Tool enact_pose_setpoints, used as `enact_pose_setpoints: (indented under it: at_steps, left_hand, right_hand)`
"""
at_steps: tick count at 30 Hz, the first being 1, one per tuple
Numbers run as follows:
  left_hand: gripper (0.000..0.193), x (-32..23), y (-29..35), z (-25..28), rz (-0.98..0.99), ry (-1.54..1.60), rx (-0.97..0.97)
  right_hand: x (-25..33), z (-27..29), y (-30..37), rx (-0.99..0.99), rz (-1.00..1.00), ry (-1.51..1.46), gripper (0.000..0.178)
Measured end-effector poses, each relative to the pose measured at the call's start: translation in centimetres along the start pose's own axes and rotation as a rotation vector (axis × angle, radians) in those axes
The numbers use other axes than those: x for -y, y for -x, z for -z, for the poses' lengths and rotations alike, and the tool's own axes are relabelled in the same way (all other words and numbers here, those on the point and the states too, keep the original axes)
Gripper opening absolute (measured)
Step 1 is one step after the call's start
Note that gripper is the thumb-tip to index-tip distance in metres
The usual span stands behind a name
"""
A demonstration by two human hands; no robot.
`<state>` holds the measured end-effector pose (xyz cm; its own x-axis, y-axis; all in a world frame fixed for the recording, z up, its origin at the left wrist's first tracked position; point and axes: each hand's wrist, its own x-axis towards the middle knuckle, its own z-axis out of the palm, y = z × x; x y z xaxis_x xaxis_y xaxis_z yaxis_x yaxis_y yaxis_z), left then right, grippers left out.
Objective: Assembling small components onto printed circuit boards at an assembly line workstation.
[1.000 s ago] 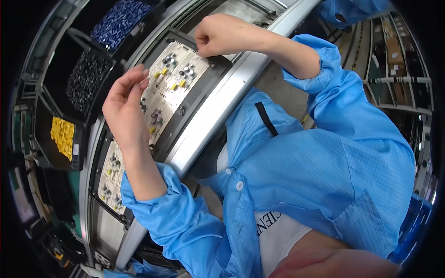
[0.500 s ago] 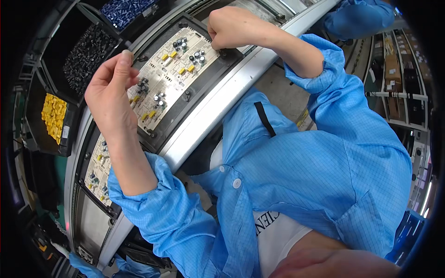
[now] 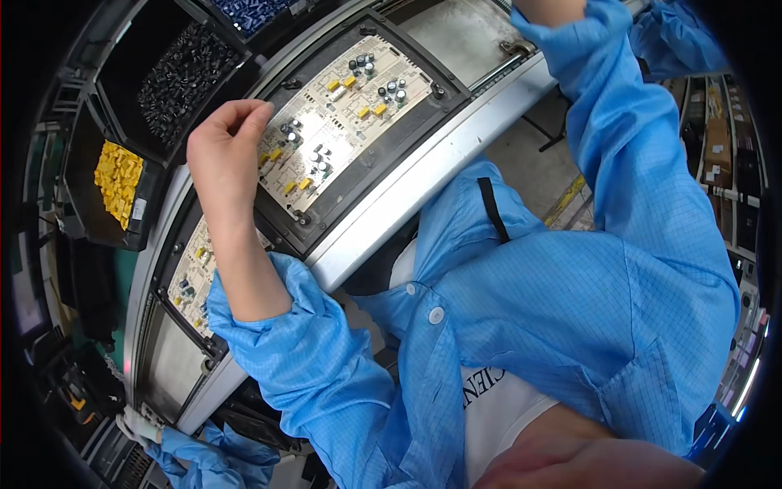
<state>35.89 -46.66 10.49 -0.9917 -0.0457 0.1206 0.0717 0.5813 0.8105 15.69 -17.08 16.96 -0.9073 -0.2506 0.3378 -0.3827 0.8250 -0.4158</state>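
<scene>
My left hand is raised at the left edge of a pale circuit board, its thumb and forefinger pinched together. Whatever lies between those fingertips, if anything, is too small or hidden to make out. Yellow block components, dark round capacitors and small parts stand on the board, which sits in a black carrier frame. My right forearm runs out past the top edge, so that hand is beyond the picture.
Bins of yellow parts, black parts and blue parts stand along the far left. A second board lies lower left on the line. A silver rail runs along my side. Co-workers' blue sleeves show at lower left and upper right.
My right hand has left the board's upper right corner and gone out past the top edge. My left hand stays pinched beside the board. The whole view has shifted slightly.
</scene>
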Motion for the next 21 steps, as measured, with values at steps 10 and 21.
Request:
enact_pose_setpoints:
  at_steps: [10, 21]
  left_hand:
    - [0.015, 0.0, 0.3, 0.0, 0.024, -0.245, 0.144]
    - [0.014, 0.2, 0.2, -0.6, 0.058, -0.299, 0.081]
  right_hand:
    - [-1.2, -3.2, -3.5, 0.153, 0.046, 0.166, 0.019]
    - [-4.1, -5.2, -4.0, -0.045, -0.191, -0.682, 0.004]
